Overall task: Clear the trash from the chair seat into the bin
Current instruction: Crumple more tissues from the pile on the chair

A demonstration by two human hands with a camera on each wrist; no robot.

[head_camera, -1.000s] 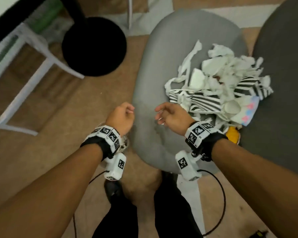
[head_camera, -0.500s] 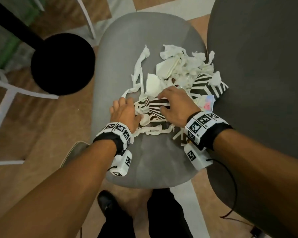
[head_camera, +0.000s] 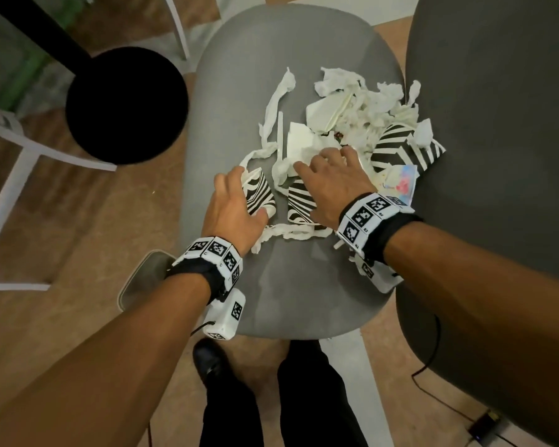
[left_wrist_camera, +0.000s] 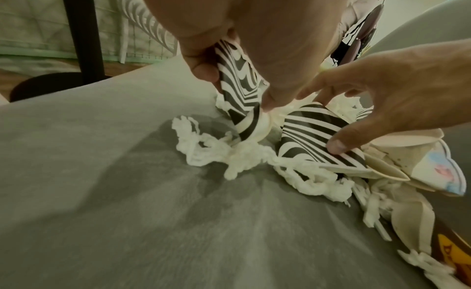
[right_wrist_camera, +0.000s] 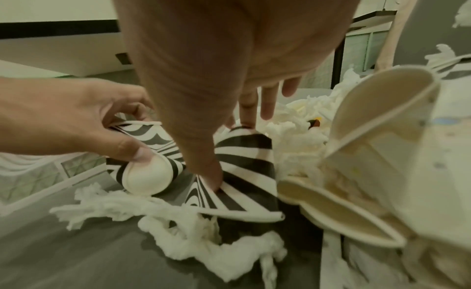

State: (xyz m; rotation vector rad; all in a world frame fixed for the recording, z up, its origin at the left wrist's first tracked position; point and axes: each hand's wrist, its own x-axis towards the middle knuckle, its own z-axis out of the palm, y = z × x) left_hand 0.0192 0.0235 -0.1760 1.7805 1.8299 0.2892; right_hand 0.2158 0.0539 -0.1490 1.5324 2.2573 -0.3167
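A grey chair seat (head_camera: 291,301) carries a heap of trash: torn white tissue (head_camera: 362,104), flattened white cups and black-and-white striped paper cups. My left hand (head_camera: 236,201) grips one striped cup (head_camera: 259,193) at the heap's near left, thumb on its base and fingers round its side (left_wrist_camera: 239,77). My right hand (head_camera: 329,179) lies over a second, crushed striped cup (head_camera: 300,201), thumb pressing its near face and fingers curled over the far side (left_wrist_camera: 311,136). A twisted tissue strip (head_camera: 291,233) lies just in front of both cups. No bin shows clearly.
A third striped cup (head_camera: 394,146) and a pastel-printed cup (head_camera: 400,182) sit at the heap's right. A dark grey seat (head_camera: 497,156) adjoins on the right. On the floor to the left stand a black round base (head_camera: 126,104), a white frame (head_camera: 13,175) and a grey-rimmed object (head_camera: 146,275).
Both hands moved from the seat's front edge onto the heap. The left hand has closed round a striped cup and the right hand has settled on the crushed one beside it.
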